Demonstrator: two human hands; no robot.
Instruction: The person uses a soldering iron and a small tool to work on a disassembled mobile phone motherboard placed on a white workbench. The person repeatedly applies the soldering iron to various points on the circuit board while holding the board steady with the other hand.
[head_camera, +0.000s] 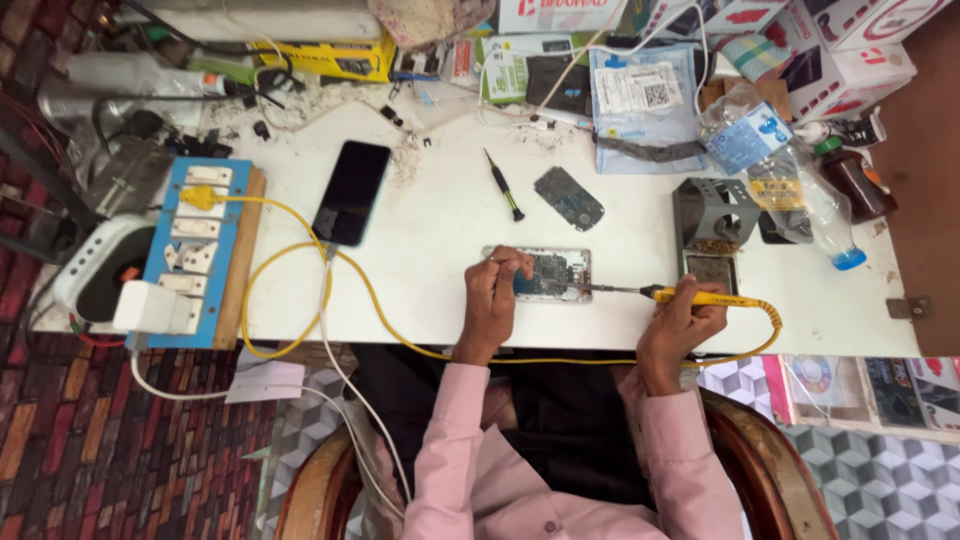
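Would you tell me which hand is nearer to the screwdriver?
Left. The left hand rests on the opened phone just below the screwdriver; the right hand is farther right, holding the soldering iron.

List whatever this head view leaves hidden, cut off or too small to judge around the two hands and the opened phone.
- Opened phone: the left hand covers its left end.
- Soldering iron tip: too small to tell which part it touches.
- Left fingertips: too small to tell whether they pinch anything.
- Yellow cable: passes under the table edge near the lap.
- Chair: cut off by the bottom edge.
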